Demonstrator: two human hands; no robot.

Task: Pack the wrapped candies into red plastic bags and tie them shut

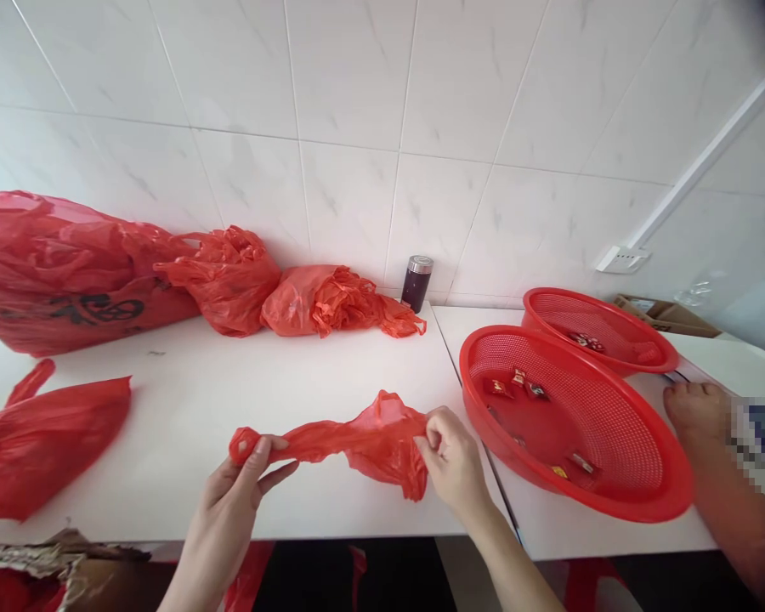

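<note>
A crumpled red plastic bag [382, 438] is stretched between my two hands above the white table. My left hand [239, 489] pinches its narrow, twisted end between thumb and fingers, with a small loop of plastic showing past the thumb. On the other side, my right hand [450, 459] grips the edge of the wider, loosely bunched part. Just right of my right hand stands a large red plastic basket [625, 425] with several small wrapped pieces [535, 391] in it.
Filled red bags [229, 289] line the wall, with a dark bottle [416, 285] beside them. Another red bag [51, 442] lies at left. A second red basket [599, 319] stands behind the first. A person's hand [698, 410] rests at right. An open box [102, 586] is at lower left.
</note>
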